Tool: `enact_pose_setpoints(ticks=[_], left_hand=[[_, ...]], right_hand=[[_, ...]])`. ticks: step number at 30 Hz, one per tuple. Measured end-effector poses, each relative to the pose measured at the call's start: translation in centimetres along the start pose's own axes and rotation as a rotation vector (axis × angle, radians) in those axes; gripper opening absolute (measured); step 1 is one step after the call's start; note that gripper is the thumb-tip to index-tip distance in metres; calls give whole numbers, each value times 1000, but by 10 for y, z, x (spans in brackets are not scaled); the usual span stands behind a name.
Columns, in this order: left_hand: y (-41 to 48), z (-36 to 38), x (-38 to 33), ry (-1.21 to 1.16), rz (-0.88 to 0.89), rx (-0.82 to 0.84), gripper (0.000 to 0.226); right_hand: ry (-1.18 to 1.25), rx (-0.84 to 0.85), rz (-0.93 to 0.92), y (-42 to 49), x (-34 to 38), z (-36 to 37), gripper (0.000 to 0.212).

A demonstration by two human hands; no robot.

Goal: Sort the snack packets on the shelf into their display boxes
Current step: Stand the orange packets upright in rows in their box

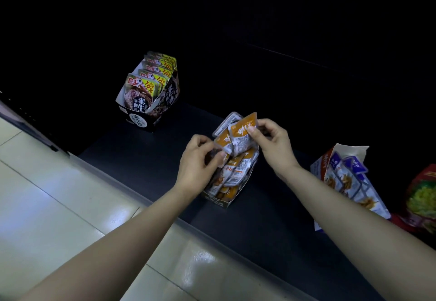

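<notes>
You work in dim light: the shelf [146,159] is nearly black at the back, the floor tiles [59,206] catch pale glare, the orange packets [243,133] look soft, and straight lines bend toward the edges.

Both hands up over the orange display box [232,200] mid-shelf. Right hand [273,145] pinches an orange packet [243,135] by its top corner, left hand [200,159] grips another orange packet [223,141] just beside it, w/ more packets crammed in the box below. Far left: black box [151,112] of upright yellow-corner packets [144,88]. Right: blue & white box [330,159] w/ purple-top packets [354,166], red bag [422,197] at the edge. Shelf [141,159] is dark, pale tile floor [47,206] near left.
</notes>
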State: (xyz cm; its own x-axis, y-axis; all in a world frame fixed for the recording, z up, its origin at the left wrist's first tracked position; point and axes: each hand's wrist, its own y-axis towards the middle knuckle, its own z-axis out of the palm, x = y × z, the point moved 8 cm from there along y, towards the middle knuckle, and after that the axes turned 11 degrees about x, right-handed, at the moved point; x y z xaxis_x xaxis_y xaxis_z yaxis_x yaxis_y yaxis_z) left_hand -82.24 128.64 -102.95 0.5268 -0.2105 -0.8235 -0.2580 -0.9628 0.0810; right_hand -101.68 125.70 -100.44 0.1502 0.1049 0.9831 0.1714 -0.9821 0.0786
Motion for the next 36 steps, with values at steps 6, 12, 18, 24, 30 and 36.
enact_pose_setpoints(ticks=[6,12,18,24,30,36], left_hand=[[9,-8,-19,-138,80,-99,10],[23,-4,-20,-373,-14,-108,21],[31,2,-29,-563,21,-45,15],[37,-6,-19,-700,-72,-137,19],[37,4,-32,-768,-41,-6,30],[31,9,-17,-871,-240,-110,32]], right_hand=[[18,-39,-15,-2,1,-2,15],[29,-53,-24,-1,4,0,19],[44,-88,10,4,0,-1,13],[62,-165,23,7,2,-18,11],[36,-73,35,1,1,-4,17],[72,-84,82,1,3,4,19]])
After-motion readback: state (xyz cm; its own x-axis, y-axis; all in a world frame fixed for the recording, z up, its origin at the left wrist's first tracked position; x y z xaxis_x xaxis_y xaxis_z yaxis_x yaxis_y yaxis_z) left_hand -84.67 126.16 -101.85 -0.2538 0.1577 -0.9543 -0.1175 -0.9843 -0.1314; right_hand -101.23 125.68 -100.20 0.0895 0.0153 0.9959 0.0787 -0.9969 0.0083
